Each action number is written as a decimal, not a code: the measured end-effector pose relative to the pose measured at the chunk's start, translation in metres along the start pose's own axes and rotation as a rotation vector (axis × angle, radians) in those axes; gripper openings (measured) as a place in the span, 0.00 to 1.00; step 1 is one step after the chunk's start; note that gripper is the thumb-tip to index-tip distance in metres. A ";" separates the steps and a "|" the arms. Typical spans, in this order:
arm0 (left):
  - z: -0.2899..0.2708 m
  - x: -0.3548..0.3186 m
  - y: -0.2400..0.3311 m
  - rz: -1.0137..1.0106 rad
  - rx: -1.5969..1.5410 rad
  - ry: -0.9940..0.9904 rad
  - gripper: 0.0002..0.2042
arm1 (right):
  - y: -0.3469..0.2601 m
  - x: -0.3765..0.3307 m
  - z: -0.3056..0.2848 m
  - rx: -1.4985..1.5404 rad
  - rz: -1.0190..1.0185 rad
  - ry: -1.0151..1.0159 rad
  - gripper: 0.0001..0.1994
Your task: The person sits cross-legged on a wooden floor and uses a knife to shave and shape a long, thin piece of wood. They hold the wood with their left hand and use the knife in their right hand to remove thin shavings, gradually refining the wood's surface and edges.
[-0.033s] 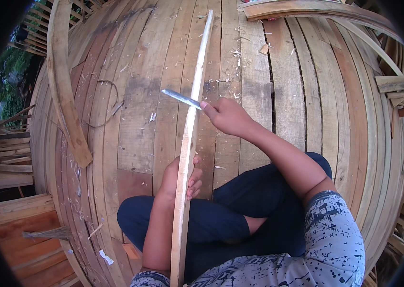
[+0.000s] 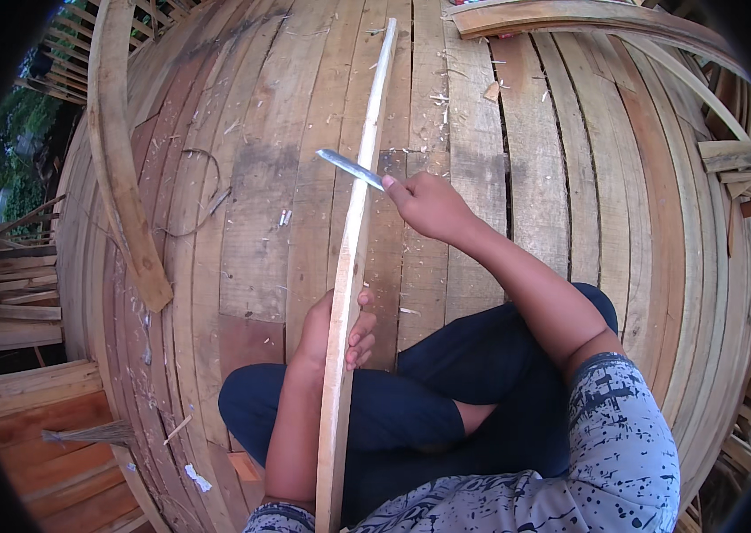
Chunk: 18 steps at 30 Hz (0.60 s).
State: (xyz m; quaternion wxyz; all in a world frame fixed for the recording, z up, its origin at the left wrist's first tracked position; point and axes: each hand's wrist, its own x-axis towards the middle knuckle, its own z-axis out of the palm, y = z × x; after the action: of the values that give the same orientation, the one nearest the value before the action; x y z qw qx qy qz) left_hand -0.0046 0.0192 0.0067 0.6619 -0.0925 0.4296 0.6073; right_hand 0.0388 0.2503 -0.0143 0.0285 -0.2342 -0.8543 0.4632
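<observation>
Bright, even daylight with soft shadows; sharp at centre, planks bending toward a black fisheye rim.

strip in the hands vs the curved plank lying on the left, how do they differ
The pale strip is thin, straight and gripped by the left hand, with the right hand laying a knife on it. The curved plank is wider, browner, bowed, and lies untouched on the floor. Both are wood.

Knife handle hidden in right hand point(image 2: 433, 206); slat point(image 2: 353, 266) cut off below.
</observation>
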 end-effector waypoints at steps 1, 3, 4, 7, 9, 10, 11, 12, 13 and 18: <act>-0.003 0.001 0.001 -0.007 -0.008 -0.011 0.16 | 0.001 0.002 0.001 0.023 0.026 0.034 0.32; -0.004 -0.001 0.004 -0.029 -0.100 -0.105 0.16 | -0.001 0.000 0.008 0.036 -0.023 0.041 0.32; -0.004 -0.001 0.003 -0.046 -0.150 -0.153 0.16 | -0.005 -0.012 0.018 0.023 -0.092 0.012 0.32; -0.008 0.004 0.000 -0.047 -0.114 -0.105 0.16 | 0.006 0.006 0.005 0.073 0.055 0.013 0.32; -0.003 0.002 0.001 -0.049 -0.135 -0.146 0.16 | 0.009 0.007 0.004 0.054 0.036 0.030 0.31; -0.003 0.001 0.004 -0.044 -0.145 -0.159 0.16 | -0.005 -0.008 0.017 0.008 -0.093 0.023 0.31; -0.003 0.001 0.002 -0.037 -0.132 -0.128 0.16 | -0.011 -0.020 0.025 -0.039 -0.213 0.006 0.31; -0.003 0.002 0.001 -0.030 -0.118 -0.097 0.16 | -0.008 -0.015 0.023 -0.015 -0.145 0.009 0.31; -0.002 0.002 0.002 -0.021 -0.095 -0.071 0.16 | -0.004 -0.005 0.014 0.008 -0.079 0.022 0.31; 0.000 -0.003 0.007 -0.014 -0.090 -0.084 0.16 | -0.013 -0.006 0.013 0.008 -0.023 0.017 0.31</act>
State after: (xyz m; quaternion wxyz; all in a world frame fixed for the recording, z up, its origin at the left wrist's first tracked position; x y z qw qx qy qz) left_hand -0.0105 0.0191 0.0115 0.6788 -0.0998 0.3731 0.6246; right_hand 0.0357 0.2321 -0.0104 0.0423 -0.2281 -0.8547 0.4643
